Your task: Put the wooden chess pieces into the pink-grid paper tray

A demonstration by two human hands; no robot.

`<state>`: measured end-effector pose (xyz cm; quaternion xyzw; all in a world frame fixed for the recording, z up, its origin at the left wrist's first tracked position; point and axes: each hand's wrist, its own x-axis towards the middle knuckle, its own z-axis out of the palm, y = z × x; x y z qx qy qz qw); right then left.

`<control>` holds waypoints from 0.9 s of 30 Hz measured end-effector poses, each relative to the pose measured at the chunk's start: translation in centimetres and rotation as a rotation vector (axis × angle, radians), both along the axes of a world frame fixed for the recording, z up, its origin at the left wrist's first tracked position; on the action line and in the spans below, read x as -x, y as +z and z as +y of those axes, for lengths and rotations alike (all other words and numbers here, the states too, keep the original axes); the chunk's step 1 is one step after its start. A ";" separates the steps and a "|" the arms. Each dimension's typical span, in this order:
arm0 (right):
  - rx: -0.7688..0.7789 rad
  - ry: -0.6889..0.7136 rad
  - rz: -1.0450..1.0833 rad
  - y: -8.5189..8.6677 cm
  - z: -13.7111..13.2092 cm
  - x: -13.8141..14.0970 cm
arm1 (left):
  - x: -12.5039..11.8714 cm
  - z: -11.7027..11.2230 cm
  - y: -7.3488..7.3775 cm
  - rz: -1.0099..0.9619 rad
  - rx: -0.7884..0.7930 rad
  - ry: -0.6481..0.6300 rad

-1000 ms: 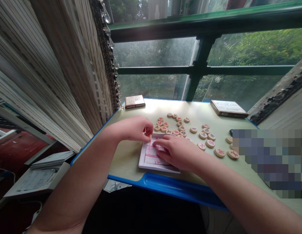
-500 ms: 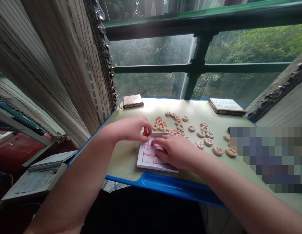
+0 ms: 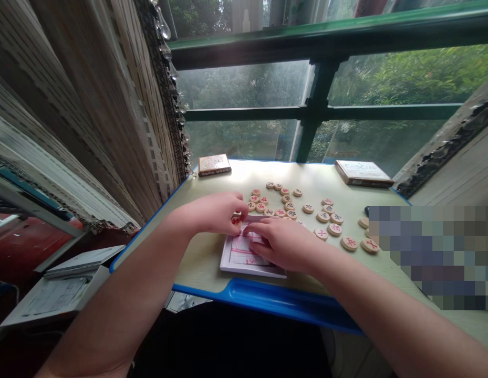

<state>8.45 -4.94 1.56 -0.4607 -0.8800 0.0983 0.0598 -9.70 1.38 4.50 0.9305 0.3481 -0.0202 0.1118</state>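
My left hand (image 3: 222,212) is closed, its thumb and fingertips pinching a round wooden Chinese chess piece (image 3: 236,222) with a red character. The piece is at the upper left edge of a shallow white box tray (image 3: 225,257). Inside the tray lies a white sheet with pink grid lines (image 3: 240,252). Over the tray's right half rests my right hand (image 3: 281,241), fingers apart and fingertips on the sheet; whether anything lies beneath its palm is hidden. Beyond both hands, several chess pieces (image 3: 290,206) with red or dark characters lie scattered face up.
A small box (image 3: 214,165) stands at the table's far left, and a larger flat box (image 3: 364,173) at the far right. The table has a blue front ledge (image 3: 283,304). More pieces (image 3: 349,243) lie at right, beside a blurred-out area. Curtains (image 3: 110,105) hang at left.
My left hand has turned and lowered slightly, so more of the pinched piece's face shows. The right hand stays on the sheet. The view has shifted a little.
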 end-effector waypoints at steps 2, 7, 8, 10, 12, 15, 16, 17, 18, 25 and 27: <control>0.001 0.005 0.011 -0.1 0.1 0.0 | 0.0 0.0 -0.1 -0.005 -0.014 -0.009; -0.001 0.003 0.022 -0.3 0.2 -0.1 | 0.0 0.1 -0.1 -0.004 -0.004 0.005; -0.004 0.002 0.022 -0.3 0.2 -0.2 | 0.0 0.1 -0.1 -0.005 -0.005 0.013; -0.009 0.002 0.020 -0.3 0.2 -0.2 | 0.0 0.2 0.0 -0.007 -0.009 0.025; -0.008 0.002 0.019 -0.3 0.2 -0.1 | -0.1 0.2 0.0 -0.006 -0.007 0.030; -0.014 -0.002 0.025 -0.2 0.1 -0.1 | -0.1 0.3 -0.1 0.003 0.012 0.037; -0.020 -0.003 0.026 -0.2 0.0 -0.1 | 0.0 0.3 -0.1 0.001 0.022 0.043; -0.028 -0.003 0.030 -0.2 -0.1 -0.1 | 0.0 0.3 -0.1 -0.006 0.034 0.050; -0.038 -0.005 0.039 -0.1 -0.2 -0.2 | 0.1 0.4 -0.1 -0.019 0.047 0.060; -0.261 -0.193 0.405 2.1 0.1 -4.3 | -0.1 1.4 -0.9 -0.250 0.068 0.113; -0.256 -0.333 0.447 3.4 0.3 -6.2 | -0.4 2.0 -1.6 -0.326 0.047 0.135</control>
